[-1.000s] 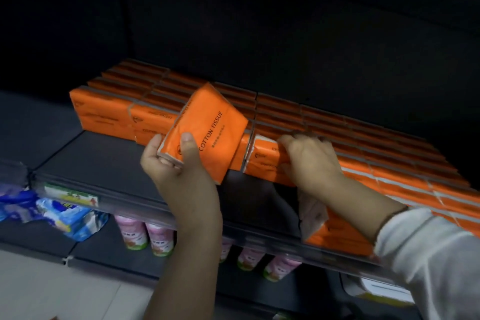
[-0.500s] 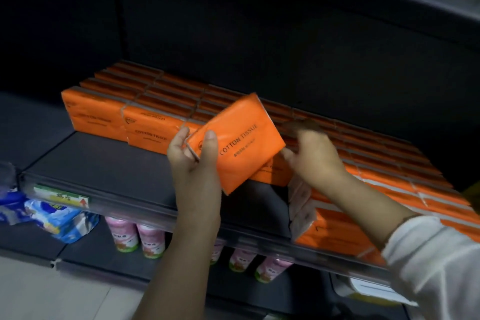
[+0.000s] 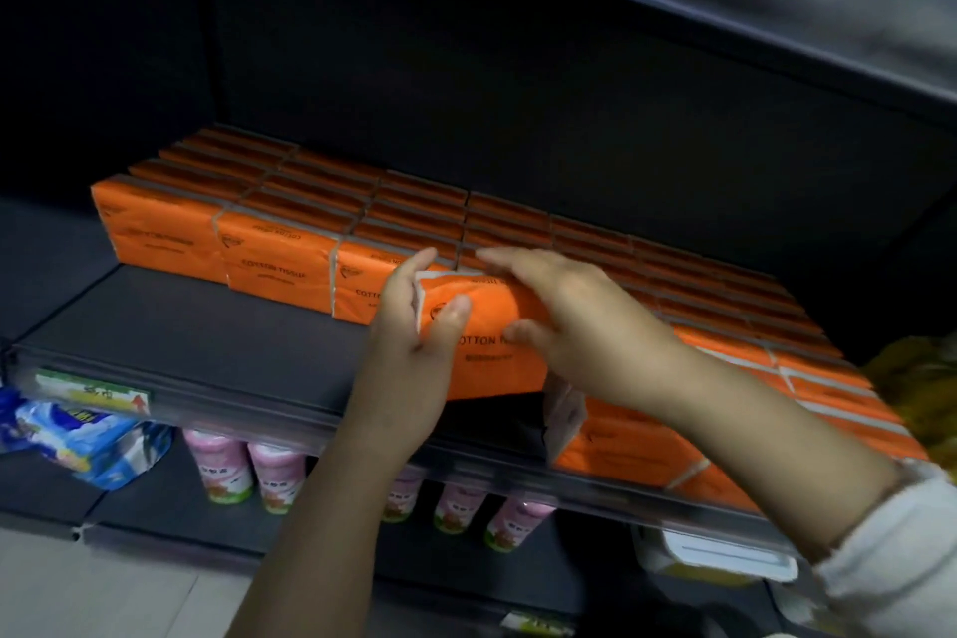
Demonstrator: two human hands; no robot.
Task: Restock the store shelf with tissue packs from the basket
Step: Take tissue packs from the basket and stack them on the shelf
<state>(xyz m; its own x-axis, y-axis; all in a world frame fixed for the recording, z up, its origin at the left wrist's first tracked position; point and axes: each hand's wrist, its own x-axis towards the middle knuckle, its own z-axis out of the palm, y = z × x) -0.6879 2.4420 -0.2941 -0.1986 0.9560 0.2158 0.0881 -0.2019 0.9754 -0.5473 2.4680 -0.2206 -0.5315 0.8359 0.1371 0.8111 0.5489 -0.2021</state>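
Observation:
An orange tissue pack (image 3: 487, 352) marked COTTON TISSUE stands upright at the front of the orange rows (image 3: 362, 207) on the dark shelf (image 3: 171, 326). My left hand (image 3: 414, 337) grips its left end, thumb on the front face and fingers behind. My right hand (image 3: 569, 316) lies over its top and right part, fingers stretched across the top edge and thumb on the front. To the right more orange packs (image 3: 637, 451) reach the shelf's front rail. The basket is out of sight.
A bare strip of shelf lies in front of the left packs. The front rail carries a price label (image 3: 93, 391). Below stand pink cups (image 3: 243, 471) and a blue-white packet (image 3: 88, 435). An upper shelf edge (image 3: 673, 0) overhangs. Something yellow (image 3: 916, 378) shows at far right.
My left hand has brought the tilted pack down and turned it upright against the front row. My right hand left the neighbouring packs and came onto this pack's top.

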